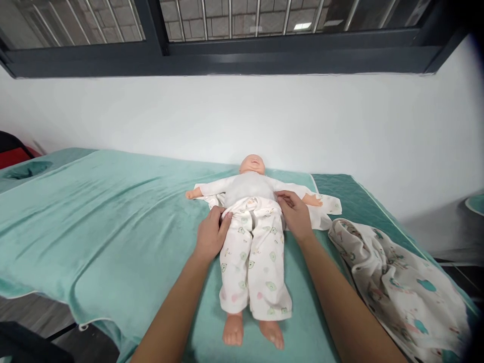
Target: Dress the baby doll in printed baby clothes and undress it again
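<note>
A baby doll [252,164] lies on its back, its head toward the wall and its bare feet toward me. Patterned white trousers [266,262] cover its legs up to the waist. My left hand [212,233] is closed on the left side of the waistband, thumb on top. At the right side of the waist, my right hand [297,214] pinches the waistband with bent fingers; the fingertips are partly hidden. A white shirt [320,219] lies open beneath the doll's torso, with a sleeve spread out past the arm on the right.
A teal cover [124,227] drapes the bed and hangs over its front left edge. A crumpled printed cloth [404,287] lies to the right of my right forearm. Behind the bed stand a white wall [212,116] and a dark window frame [264,59]. A red and black object [13,151] is at far left.
</note>
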A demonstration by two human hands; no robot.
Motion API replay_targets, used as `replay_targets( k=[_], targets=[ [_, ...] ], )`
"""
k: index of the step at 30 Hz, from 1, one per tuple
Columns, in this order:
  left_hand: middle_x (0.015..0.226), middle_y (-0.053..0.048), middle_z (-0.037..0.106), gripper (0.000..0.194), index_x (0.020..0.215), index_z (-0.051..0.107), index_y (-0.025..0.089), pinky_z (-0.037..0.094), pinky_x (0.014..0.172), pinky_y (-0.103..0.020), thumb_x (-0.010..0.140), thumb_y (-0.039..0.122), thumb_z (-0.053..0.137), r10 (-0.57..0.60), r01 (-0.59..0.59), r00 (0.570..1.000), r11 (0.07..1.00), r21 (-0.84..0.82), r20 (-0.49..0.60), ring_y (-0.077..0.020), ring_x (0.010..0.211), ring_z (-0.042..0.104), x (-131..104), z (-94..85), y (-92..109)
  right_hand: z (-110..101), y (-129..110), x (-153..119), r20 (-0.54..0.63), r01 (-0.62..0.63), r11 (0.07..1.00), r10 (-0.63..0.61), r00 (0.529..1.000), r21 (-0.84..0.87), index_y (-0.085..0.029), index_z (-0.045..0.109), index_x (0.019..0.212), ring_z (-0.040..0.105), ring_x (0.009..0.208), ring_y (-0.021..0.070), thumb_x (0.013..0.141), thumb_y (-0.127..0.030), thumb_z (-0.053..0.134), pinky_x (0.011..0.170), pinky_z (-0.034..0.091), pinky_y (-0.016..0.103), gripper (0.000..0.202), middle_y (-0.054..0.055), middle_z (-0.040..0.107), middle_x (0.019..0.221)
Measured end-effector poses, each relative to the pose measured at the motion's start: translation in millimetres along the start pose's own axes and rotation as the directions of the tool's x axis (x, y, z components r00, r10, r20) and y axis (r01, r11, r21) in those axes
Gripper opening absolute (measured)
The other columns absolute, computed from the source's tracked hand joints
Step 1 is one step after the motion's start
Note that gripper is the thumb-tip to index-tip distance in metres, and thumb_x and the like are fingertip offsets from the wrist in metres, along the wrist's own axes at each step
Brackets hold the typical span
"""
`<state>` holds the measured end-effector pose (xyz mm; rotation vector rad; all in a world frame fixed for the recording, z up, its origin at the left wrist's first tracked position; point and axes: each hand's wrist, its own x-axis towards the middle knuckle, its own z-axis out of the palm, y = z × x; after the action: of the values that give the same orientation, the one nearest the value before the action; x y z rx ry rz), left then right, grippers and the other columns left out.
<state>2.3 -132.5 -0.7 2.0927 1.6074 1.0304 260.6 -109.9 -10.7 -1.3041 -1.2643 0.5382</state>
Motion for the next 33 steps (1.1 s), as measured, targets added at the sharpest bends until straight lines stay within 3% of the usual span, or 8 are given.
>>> replay_targets(
  k=[4, 9, 13, 19, 24, 28, 33],
  targets=[
    [0.085, 0.000, 0.059, 0.030, 0.095, 0.053, 0.023, 0.038, 0.067, -0.031, 0.098, 0.049, 0.039, 0.015, -0.015, 1.000, 1.000, -0.015, -0.004, -0.0174, 0.075, 0.055, 1.4, 0.4, -1.1, 2.9, 1.9, 6.9, -0.093, -0.196, 0.975, 0.186, 0.978, -0.104, -0.019, 0.066, 0.097, 0.066, 0.093, 0.0253, 0.079, -0.050, 0.062, 0.084, 0.048, 0.038, 0.036, 0.010, 0.073, 0.101],
    [0.085, -0.001, 0.059, 0.030, 0.094, 0.053, 0.023, 0.038, 0.067, -0.031, 0.098, 0.049, 0.039, 0.018, -0.018, 1.000, 0.999, -0.038, 0.004, -0.0177, 0.075, 0.054, 3.9, 1.1, -2.5, 0.4, 2.5, 19.5, 0.098, -0.281, 0.946, 0.299, 0.949, -0.162, -0.019, 0.068, 0.070, 0.062, 0.075, 0.0241, 0.077, -0.056, 0.060, 0.067, 0.046, 0.034, 0.038, 0.006, 0.071, 0.072],
    [0.083, 0.000, 0.059, 0.029, 0.093, 0.053, 0.023, 0.038, 0.066, -0.031, 0.099, 0.048, 0.039, 0.016, -0.015, 1.000, 0.998, -0.056, 0.009, -0.0176, 0.074, 0.054, 4.6, 1.6, -3.4, 4.1, 2.3, 30.6, 0.166, -0.319, 0.932, 0.346, 0.923, -0.169, -0.019, 0.064, 0.062, 0.055, 0.064, 0.0205, 0.072, -0.050, 0.063, 0.057, 0.041, 0.030, 0.033, 0.003, 0.063, 0.057],
    [0.084, 0.000, 0.059, 0.028, 0.093, 0.053, 0.023, 0.037, 0.066, -0.032, 0.099, 0.047, 0.040, 0.029, -0.028, 0.999, 0.996, -0.084, 0.017, -0.0173, 0.074, 0.054, 5.1, 1.8, -5.2, 11.9, 6.3, 39.1, 0.177, -0.347, 0.920, 0.378, 0.909, -0.182, -0.019, 0.058, 0.057, 0.050, 0.061, 0.0176, 0.068, -0.045, 0.064, 0.055, 0.037, 0.029, 0.029, 0.001, 0.058, 0.053],
    [0.082, 0.001, 0.057, 0.027, 0.091, 0.051, 0.024, 0.037, 0.066, -0.032, 0.099, 0.047, 0.041, 0.003, 0.000, 0.999, 0.995, -0.101, 0.034, -0.0170, 0.073, 0.052, 6.0, 1.7, -5.7, 0.9, 2.9, 32.1, 0.231, -0.379, 0.915, 0.403, 0.886, -0.140, -0.021, 0.057, 0.063, 0.049, 0.058, 0.0168, 0.073, -0.053, 0.061, 0.051, 0.037, 0.028, 0.034, 0.001, 0.058, 0.056],
    [0.081, 0.001, 0.057, 0.028, 0.090, 0.052, 0.023, 0.036, 0.066, -0.032, 0.098, 0.048, 0.042, -0.011, 0.015, 0.999, 0.994, -0.104, 0.033, -0.0169, 0.072, 0.052, 6.4, 1.4, -5.0, -3.2, 2.6, 30.7, 0.274, -0.479, 0.878, 0.464, 0.842, -0.015, -0.021, 0.059, 0.069, 0.051, 0.053, 0.0162, 0.079, -0.062, 0.055, 0.048, 0.040, 0.028, 0.043, 0.003, 0.062, 0.062],
    [0.081, 0.001, 0.057, 0.029, 0.089, 0.052, 0.023, 0.037, 0.066, -0.032, 0.098, 0.048, 0.040, -0.008, 0.011, 0.999, 0.994, -0.108, 0.033, -0.0170, 0.073, 0.052, 6.5, 1.2, -4.2, 5.3, 12.4, 35.8, 0.246, -0.291, 0.946, 0.319, 0.915, -0.142, -0.024, 0.065, 0.068, 0.056, 0.054, 0.0210, 0.083, -0.059, 0.052, 0.048, 0.044, 0.032, 0.040, 0.006, 0.065, 0.060]
  ],
)
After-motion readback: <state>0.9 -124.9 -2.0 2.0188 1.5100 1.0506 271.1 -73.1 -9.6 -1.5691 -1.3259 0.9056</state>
